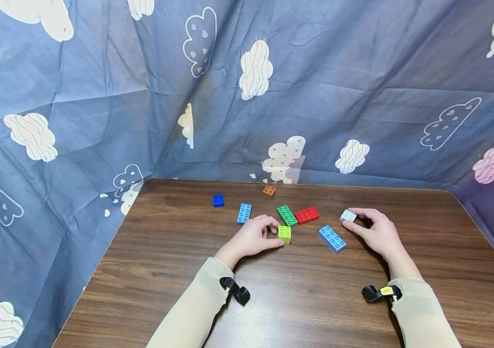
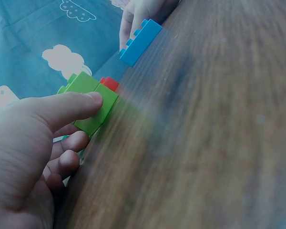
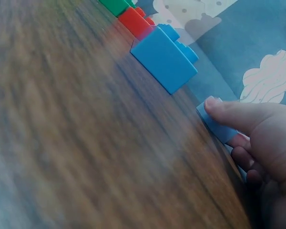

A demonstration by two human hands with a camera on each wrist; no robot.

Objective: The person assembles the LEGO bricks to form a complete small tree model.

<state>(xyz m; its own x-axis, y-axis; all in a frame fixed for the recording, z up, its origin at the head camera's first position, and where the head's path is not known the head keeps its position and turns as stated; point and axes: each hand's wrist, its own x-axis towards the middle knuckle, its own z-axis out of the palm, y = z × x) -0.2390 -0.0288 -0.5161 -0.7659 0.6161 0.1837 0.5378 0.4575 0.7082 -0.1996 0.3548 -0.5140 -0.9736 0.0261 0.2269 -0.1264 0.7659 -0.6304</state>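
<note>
My left hand (image 1: 253, 237) pinches a lime green brick (image 1: 284, 235) between thumb and fingers, near the middle of the table. A seam runs across this brick's side in the left wrist view, and its studs face up. Over on the right, my right hand (image 1: 378, 233) holds a small pale blue brick (image 1: 348, 216) with the thumb on the near side; the other fingers are partly hidden behind it in the right wrist view. A longer blue brick (image 1: 332, 239) lies between the hands. Just behind the lime brick are a green brick (image 1: 287, 215) and a red brick (image 1: 306, 215).
Left of the green brick lies another blue brick (image 1: 244, 213), beside the left fingers. A dark blue brick (image 1: 218, 200) and an orange-brown brick (image 1: 269, 191) sit farther back. A cloud-patterned cloth (image 1: 229, 121) hangs along the back edge of the wooden table (image 1: 299, 299).
</note>
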